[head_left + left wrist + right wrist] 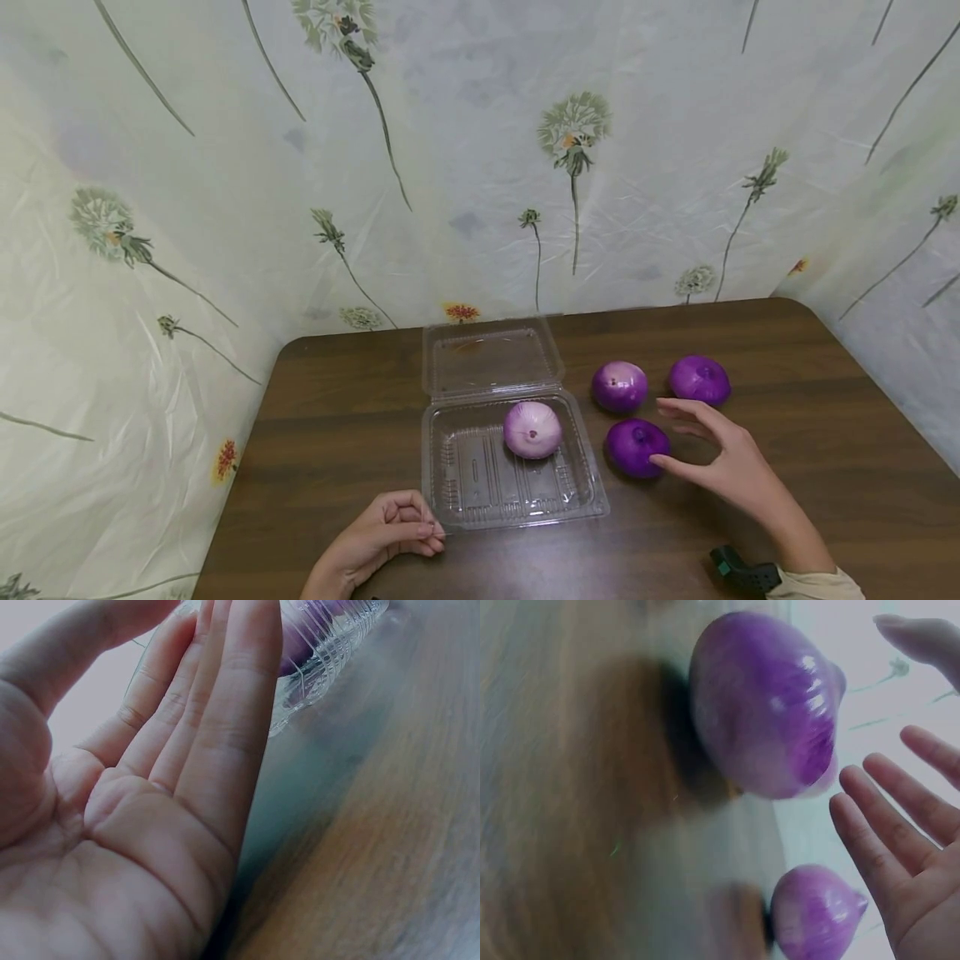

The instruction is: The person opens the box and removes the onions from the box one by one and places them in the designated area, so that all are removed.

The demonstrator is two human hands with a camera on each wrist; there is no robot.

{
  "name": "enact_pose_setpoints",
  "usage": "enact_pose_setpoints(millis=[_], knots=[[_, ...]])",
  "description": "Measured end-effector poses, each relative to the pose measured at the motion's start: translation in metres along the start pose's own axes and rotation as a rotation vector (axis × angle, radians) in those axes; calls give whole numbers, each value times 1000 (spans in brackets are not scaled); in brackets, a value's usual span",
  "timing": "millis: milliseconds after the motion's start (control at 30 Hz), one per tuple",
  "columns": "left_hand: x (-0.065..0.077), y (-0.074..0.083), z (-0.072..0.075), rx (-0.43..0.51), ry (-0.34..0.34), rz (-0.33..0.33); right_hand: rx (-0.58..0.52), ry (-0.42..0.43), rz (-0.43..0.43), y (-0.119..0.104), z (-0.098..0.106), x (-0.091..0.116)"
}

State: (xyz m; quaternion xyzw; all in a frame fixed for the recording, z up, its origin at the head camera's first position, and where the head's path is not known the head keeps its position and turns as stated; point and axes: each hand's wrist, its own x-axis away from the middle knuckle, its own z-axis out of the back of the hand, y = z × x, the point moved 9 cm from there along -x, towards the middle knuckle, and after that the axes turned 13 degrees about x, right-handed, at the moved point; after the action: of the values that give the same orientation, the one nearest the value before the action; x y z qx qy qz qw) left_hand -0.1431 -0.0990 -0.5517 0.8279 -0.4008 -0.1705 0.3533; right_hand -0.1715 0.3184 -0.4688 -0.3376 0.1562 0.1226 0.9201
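Observation:
A clear plastic clamshell container (517,521) lies with its lid folded back, and one pale purple onion (532,430) sits inside it. My left hand (390,529) pinches the container's front left corner between thumb and fingers; in the left wrist view the fingertips meet at the top, by the container wall (330,667). Fingers spread, my right hand (716,458) hovers beside a dark purple onion (636,448) right of the container. The right wrist view has a gap between the fingers and the large onion (757,705); in the head view the thumb overlaps the dark onion's edge.
Behind the dark onion stand another purple onion (619,386) and, farther right, a third (700,380). The brown wooden table (337,433) ends at a flower-printed sheet (465,167) at the back and sides. A dark band (742,571) is on my right wrist.

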Motion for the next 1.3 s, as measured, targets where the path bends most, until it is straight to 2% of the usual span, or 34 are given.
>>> enact_pose_setpoints(millis=[200,433,667,1033,1167,1300], knots=[[1,0,0,11,-1,2,-1,-24,34,-15,-5,-9],[1,0,-1,15,-5,3,-82,-45,142,-45,-15,-27],[2,0,-2,16,-6,4,-130,-101,144,-64,-32,-42],[0,2,-2,4,-9,-5,-26,-240,192,-91,-64,-63],[1,3,-2,2,-10,-8,115,-288,208,-102,-75,-72],[1,3,-2,-1,-11,-12,291,-320,266,-115,-88,-79]])
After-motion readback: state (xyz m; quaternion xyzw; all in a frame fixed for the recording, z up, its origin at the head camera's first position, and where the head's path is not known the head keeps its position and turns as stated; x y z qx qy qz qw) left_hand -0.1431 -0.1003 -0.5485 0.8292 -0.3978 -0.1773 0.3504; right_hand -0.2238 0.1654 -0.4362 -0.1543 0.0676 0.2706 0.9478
